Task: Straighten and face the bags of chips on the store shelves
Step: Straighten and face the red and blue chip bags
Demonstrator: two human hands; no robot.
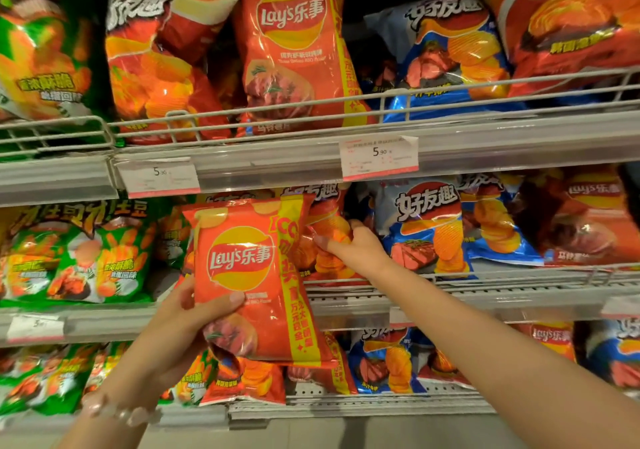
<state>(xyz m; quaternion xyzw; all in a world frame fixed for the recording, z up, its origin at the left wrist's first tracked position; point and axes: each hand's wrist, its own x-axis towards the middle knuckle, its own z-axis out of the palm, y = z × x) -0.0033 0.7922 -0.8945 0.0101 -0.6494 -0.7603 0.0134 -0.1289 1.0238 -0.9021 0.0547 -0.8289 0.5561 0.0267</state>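
The left hand [180, 313] holds a red Lay's bag [256, 285] out in front of the middle shelf [485, 296]. The thumb lies across the front of the bag and the fingers curl around behind it. The bag is shiny and puffy, with a round yellow and red Lay's sign in the middle and a yellow strip down its right side. It leans a little, with the top tipped to the left. A picture of meat sits low on its front.

The right hand [349, 244] reaches farther in, to the right of the held bag. Its fingers pinch an orange-red ridged chip bag [329, 240] standing on the middle shelf. That bag is partly hidden behind the Lay's bag.

Just right of the pinched bag stands a blue ridged chip bag [429, 226] with a steak picture. On the left of the middle shelf are green snack bags [79, 258]. On the top shelf [277, 157] a tall red Lay's bag [294, 43] stands behind a wire rail [242, 116]. Two white price tags [379, 156] reading 5.90 hang on the top shelf's front edge. More red, blue and green bags fill the bottom shelf [346, 403]. A bead bracelet [121, 410] is on the left wrist.
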